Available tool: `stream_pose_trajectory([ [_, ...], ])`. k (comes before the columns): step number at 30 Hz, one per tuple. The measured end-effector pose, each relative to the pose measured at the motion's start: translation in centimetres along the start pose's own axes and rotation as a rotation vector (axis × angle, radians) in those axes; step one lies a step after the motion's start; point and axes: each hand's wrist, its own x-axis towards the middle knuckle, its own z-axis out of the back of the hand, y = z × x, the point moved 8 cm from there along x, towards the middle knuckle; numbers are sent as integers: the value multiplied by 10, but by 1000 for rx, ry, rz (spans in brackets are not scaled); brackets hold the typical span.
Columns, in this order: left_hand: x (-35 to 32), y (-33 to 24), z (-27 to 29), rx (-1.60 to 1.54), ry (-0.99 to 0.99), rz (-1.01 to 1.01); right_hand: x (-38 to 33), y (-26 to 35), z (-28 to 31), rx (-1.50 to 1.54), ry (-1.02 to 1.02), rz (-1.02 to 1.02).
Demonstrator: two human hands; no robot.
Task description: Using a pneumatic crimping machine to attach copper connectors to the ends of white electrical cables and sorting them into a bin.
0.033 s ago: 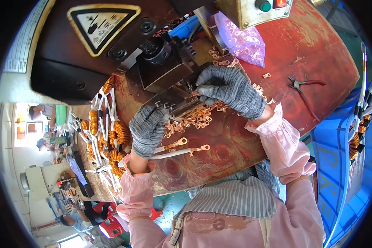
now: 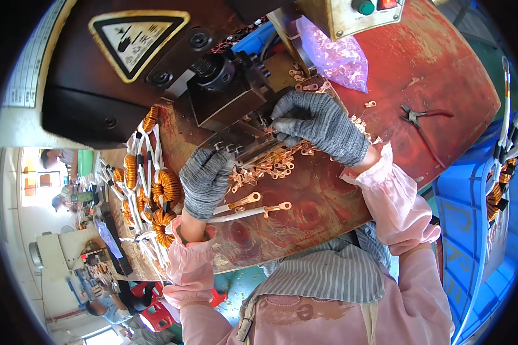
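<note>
My left hand [image 2: 204, 181] in its grey glove is closed around the white wires [image 2: 230, 214]. Their copper ends [image 2: 277, 206] stick out to the right, flat on the red table [image 2: 443, 63]. The wires look light and bendy, so I think it is best to hold them close to the stiff copper tips. My right hand [image 2: 319, 123] pinches something tiny at the black machine [image 2: 224, 92]; I cannot tell what. A heap of little copper rings [image 2: 270, 167] lies between my hands, touching the machine.

Left hand [image 2: 206, 181] hides wire ends; right hand [image 2: 322, 125] fingertips' grasp too small to tell.
</note>
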Motion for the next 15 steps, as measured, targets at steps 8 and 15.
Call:
stream_pose_trajectory([
  [8,3,24,-11,-370,135,411,1,7,-3,-59,-15,81],
  [15,4,46,-21,-668,230,571,4,8,-5,-171,9,133],
])
